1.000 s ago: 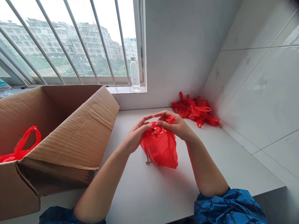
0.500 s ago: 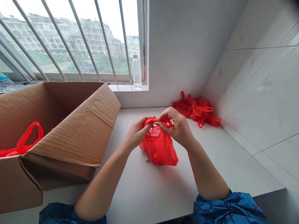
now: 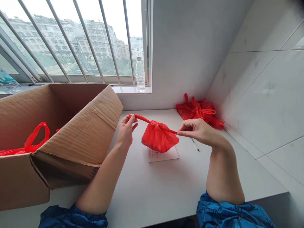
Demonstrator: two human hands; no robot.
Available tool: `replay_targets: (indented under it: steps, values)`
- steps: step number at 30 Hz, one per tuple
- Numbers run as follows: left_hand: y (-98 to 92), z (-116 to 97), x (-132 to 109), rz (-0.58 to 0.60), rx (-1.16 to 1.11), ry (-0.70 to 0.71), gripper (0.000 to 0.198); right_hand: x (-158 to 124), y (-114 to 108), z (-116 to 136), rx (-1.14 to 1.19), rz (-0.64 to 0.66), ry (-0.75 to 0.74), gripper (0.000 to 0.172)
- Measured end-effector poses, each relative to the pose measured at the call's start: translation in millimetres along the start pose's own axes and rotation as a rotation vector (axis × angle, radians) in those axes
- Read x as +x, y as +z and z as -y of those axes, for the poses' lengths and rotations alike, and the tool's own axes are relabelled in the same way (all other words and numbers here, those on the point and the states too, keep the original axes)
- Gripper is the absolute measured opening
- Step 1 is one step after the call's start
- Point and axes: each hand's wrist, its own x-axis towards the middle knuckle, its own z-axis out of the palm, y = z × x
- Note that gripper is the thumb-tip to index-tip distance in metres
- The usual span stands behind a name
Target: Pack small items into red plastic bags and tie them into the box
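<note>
A red plastic bag (image 3: 159, 139), bunched and knotted at its top, hangs between my two hands in the middle of the view. My left hand (image 3: 126, 128) pinches one handle and pulls it out to the left. Between the thumb and fingers of my right hand (image 3: 196, 130) the other handle is drawn out to the right, so both are taut. Under the bag lies a white booklet (image 3: 163, 155), partly covered by it. A pen (image 3: 195, 144) rests on the table just below my right hand. What the bag contains is hidden.
An open cardboard box (image 3: 78, 136) takes up the left side, with red bags (image 3: 35, 142) inside. More red bags (image 3: 201, 110) are heaped in the back corner against the tiled wall (image 3: 266, 95). A clear bottle (image 3: 140, 76) stands on the windowsill. The white table's (image 3: 152, 193) front edge is near me.
My hands, earlier close together on the bunched handles, have moved apart to either side. The bag's top is now drawn tight, its body is higher, and the booklet and pen show.
</note>
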Motion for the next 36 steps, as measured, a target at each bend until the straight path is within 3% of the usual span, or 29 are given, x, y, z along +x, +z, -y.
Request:
replay_targets:
  steps: [3,6,10,12,15,18,20,22,27,36]
  values:
    - [-12.2,17,2,-0.093,0.019,-0.012,0.035,-1,-8,-13,-0.022,0.127,0.162,0.024]
    - [-23.0,36,-4,-0.067,0.096,-0.034,0.041,5,-9,-31,-0.033,0.177,0.249,0.027]
    - [-29.6,52,-18,0.027,0.271,-0.126,0.079,13,5,-63,-0.165,-0.041,0.324,0.042]
    - [-24.5,52,-29,0.122,0.420,-0.059,0.088,15,23,-76,-0.280,-0.090,0.293,0.064]
    - [-6.3,49,-42,0.400,0.697,0.172,0.088,20,63,-84,-0.311,0.052,0.108,0.090]
    - [13.1,56,-45,0.620,0.995,0.360,0.066,30,103,-87,-0.323,0.106,-0.066,0.090]
    - [20.4,68,-40,0.652,1.162,0.411,0.051,39,123,-93,-0.377,0.105,-0.071,0.088]
    - [22.3,85,-33,0.646,1.280,0.390,0.048,46,137,-103,-0.432,0.113,-0.008,0.086]
    - [18.0,114,-25,0.633,1.361,0.276,0.056,54,151,-126,-0.470,0.100,0.072,0.085]
    - [19.3,118,-26,0.635,1.348,0.213,0.054,56,163,-132,-0.569,0.111,0.082,0.073]
